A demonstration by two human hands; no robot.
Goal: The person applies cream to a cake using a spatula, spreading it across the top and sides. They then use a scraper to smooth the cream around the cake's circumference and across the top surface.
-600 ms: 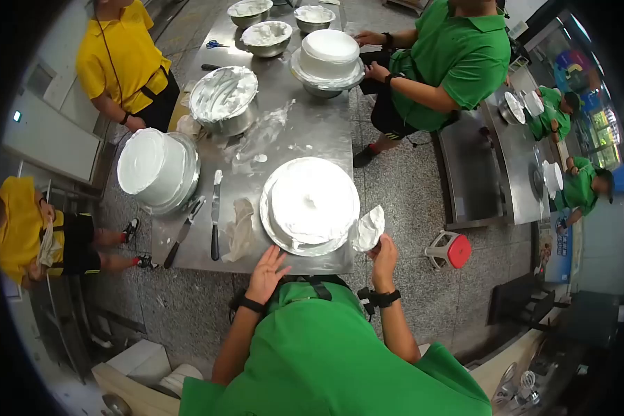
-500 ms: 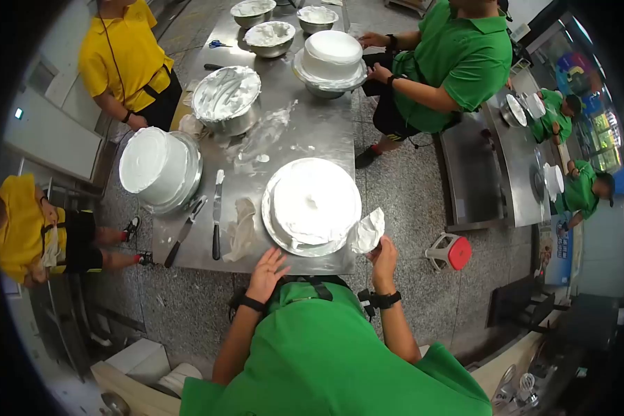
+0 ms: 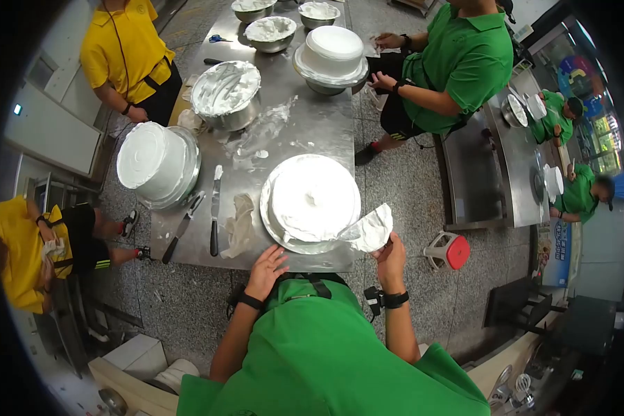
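A round cake covered in white cream (image 3: pixel 310 201) sits on a round plate or stand near the front edge of the metal table. My left hand (image 3: pixel 265 272) is at the lower left rim of that stand, its fingers spread, holding nothing. In my right hand (image 3: pixel 391 258) is a cream-covered scraper (image 3: pixel 373 230), whose left tip reaches the lower right side of the cake stand. How much of the scraper's shape lies under the cream cannot be made out. A crumpled cloth (image 3: pixel 241 225) lies left of the cake.
Two long spatulas, one a black-handled spatula (image 3: pixel 215 215), lie left of the cloth. Behind are a steel bowl of cream (image 3: pixel 227 97), another white cake (image 3: pixel 152 158) and a third cake (image 3: pixel 331 54). Co-workers stand around the table. A red-topped stool (image 3: pixel 457 252) is at the right.
My right hand has moved slightly right, and the scraper now lies more level, its tip at the cake stand. The co-worker at the upper right has drawn their hands back from their cake.
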